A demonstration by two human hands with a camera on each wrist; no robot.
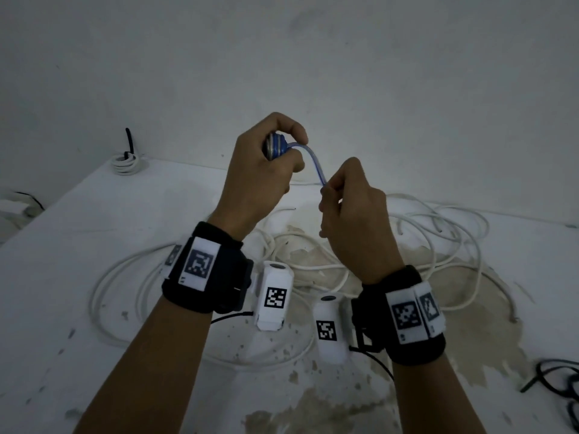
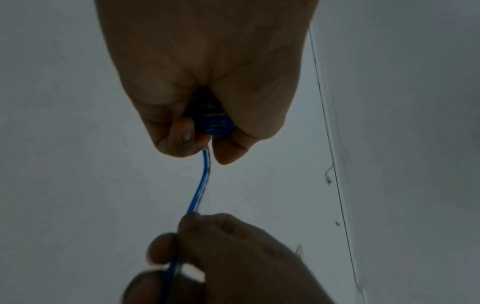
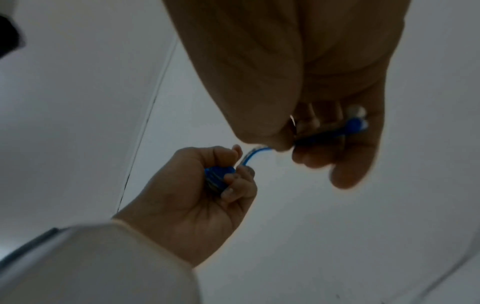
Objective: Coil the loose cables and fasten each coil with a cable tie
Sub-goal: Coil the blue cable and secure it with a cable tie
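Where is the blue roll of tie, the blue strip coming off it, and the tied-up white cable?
blue roll [image 1: 275,147], head view, its side.
blue strip [image 2: 200,186], left wrist view, mid-length.
tied-up white cable [image 1: 126,162], head view, its loops.

I see my bare left forearm [image 1: 150,349] and bare right forearm [image 1: 438,399], neither sleeved. Each wrist wears a wide black fabric band [image 1: 206,270] carrying white rectangular tags printed with black square codes [image 1: 198,264]. At about three o'clock of the left band sits a white boxy camera housing [image 1: 274,296]; at nine o'clock of the right black fabric band [image 1: 404,317] sits its twin white housing [image 1: 329,330]. Thin black cables [image 1: 232,315] trail from both.
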